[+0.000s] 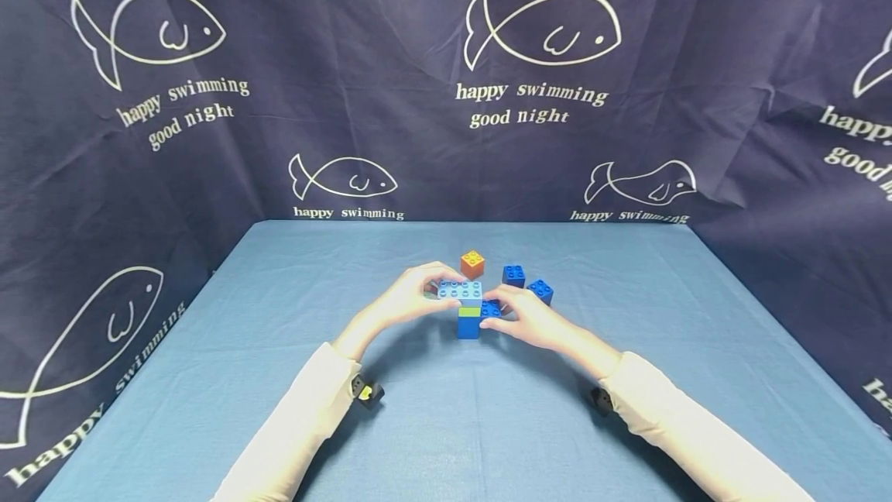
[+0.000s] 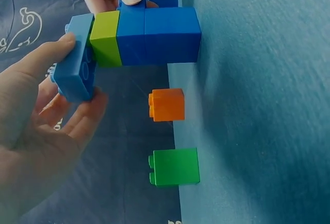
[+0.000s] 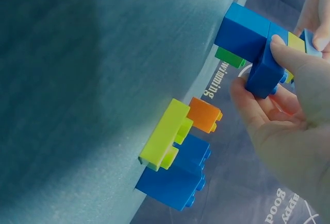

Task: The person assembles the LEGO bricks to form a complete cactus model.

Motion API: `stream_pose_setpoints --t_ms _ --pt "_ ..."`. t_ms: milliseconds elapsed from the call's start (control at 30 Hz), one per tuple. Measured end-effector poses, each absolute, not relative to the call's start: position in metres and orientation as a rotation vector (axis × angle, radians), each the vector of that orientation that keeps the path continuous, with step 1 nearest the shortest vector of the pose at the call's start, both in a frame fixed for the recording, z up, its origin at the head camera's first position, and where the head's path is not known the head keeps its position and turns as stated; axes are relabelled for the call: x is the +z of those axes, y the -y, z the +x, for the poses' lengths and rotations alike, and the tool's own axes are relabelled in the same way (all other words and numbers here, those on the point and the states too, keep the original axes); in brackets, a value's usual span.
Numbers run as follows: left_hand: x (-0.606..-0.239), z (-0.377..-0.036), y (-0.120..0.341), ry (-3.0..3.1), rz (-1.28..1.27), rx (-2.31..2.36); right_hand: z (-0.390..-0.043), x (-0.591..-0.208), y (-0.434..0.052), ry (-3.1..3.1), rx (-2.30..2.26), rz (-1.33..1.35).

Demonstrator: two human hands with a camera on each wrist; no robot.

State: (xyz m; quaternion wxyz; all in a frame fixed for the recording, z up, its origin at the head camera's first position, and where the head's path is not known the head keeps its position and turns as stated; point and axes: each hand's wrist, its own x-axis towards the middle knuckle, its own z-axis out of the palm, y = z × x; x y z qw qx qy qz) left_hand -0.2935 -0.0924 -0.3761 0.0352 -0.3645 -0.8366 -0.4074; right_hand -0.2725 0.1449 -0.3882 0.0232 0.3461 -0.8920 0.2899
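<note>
Atop the block tower (image 1: 469,320), a light-blue plate (image 1: 461,290) is pinched by left-hand fingers (image 2: 77,116) (right hand (image 1: 524,318) grips the tower); pressing down squarely seems next.

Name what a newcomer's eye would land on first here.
First, the small block tower mid-table, where the left hand holds the light blue plate on top and the right hand grips a blue brick at its side. Next, the loose orange brick just behind, against the fish-print backdrop.

Green brick (image 1: 451,285) — hidden behind hands.
</note>
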Motion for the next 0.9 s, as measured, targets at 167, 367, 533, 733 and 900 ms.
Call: stream_pose_setpoints --t_ms 167,367,533,733,900 --pt "-0.376 -0.293 0.090 2.583 -1.104 -1.179 -0.271 -0.388 -0.145 2.770 0.898 1.060" --pt "-0.377 -0.293 0.085 2.601 -1.009 -1.195 -0.272 -0.388 -0.145 2.766 0.881 1.060" --pt "-0.377 -0.293 0.081 2.612 -0.947 -1.228 -0.272 -0.388 -0.145 2.751 0.882 1.071" --pt "-0.378 -0.294 0.080 2.590 -0.938 -1.242 -0.272 -0.388 -0.144 2.759 0.878 1.065" --pt "-0.379 -0.296 0.079 2.571 -0.963 -1.249 -0.272 -0.387 -0.144 2.762 0.883 1.065"
